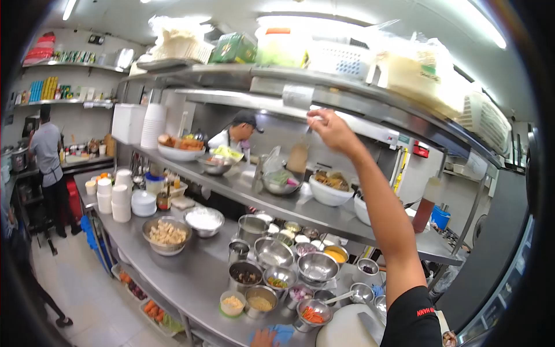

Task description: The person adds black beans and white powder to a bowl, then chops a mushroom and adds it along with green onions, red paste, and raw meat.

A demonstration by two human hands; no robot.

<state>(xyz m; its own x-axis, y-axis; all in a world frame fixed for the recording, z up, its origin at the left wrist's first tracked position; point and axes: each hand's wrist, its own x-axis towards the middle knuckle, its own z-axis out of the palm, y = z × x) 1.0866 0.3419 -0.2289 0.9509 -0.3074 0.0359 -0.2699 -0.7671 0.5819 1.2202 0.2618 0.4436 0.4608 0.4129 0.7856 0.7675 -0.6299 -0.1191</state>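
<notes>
Closest of all came the black sleeve (pixel 410 318), its bare forearm (pixel 384 214) slanting up over the scene! Behind it stretched the steel worktop (pixel 202 280), broad and busy, with the middle shelf (pixel 289 201) above and the upper shelf (pixel 231 74) higher again, packed along its length. Through the gap between those shelves stood a co-worker in a dark cap (pixel 222 139). A steel bowl of pale chunks (pixel 166 248) sat on the worktop, well apart from the crowded smaller bowls. And there was the right hand (pixel 332 132), raised just below the upper shelf, thumb and fingertips drawn close; whether they pinched anything, nobody could tell. Down low, the left hand (pixel 265 339), cut off by the bottom edge, lay against a blue cloth (pixel 282 333) on the worktop; whether it gripped or merely touched, impossible to tell! Smallest, a paper slip (pixel 298 95) hung at the upper shelf's edge, near the raised fingers.
</notes>
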